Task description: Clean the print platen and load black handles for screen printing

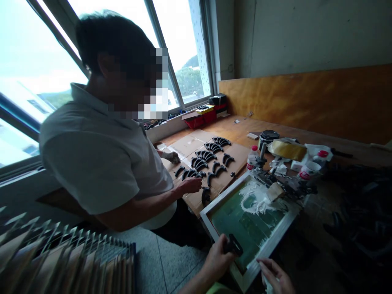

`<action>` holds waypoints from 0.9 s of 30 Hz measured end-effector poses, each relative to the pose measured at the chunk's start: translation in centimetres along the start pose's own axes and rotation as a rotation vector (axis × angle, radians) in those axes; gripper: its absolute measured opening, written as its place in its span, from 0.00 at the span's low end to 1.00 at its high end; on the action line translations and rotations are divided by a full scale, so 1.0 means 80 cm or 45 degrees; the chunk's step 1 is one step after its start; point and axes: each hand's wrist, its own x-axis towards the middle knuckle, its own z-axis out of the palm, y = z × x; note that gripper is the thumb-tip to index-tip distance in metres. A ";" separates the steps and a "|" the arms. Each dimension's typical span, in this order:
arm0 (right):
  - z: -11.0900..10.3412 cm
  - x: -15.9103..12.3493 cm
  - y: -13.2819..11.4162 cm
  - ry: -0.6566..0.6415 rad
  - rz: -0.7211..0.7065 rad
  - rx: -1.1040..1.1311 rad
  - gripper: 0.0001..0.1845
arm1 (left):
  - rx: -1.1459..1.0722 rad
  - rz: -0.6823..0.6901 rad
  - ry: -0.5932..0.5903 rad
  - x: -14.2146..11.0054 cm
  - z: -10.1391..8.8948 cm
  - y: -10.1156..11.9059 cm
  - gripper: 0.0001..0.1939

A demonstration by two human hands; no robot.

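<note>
Fingers (225, 249) on black part (234, 246), screen frame (277, 239), wooden bench (245, 128).

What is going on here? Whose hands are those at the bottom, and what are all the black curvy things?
The picture comes from a camera worn on someone's head, so it looks down at that person's own hands. The left hand holds a small black piece over a screen frame, a white-edged frame with green mesh and smears of white paste. The right hand rests on the frame's near edge. Whether it grips anything is hard to tell.

The other person in the pale shirt is a co-worker, laying out black curved pieces in rows on cardboard on the wooden table. Beyond the frame stand a small bottle, a white cup and a black tin.
</note>
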 end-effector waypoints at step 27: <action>0.009 -0.005 -0.003 0.038 -0.068 -0.015 0.26 | -0.011 -0.008 -0.047 -0.007 0.000 0.016 0.12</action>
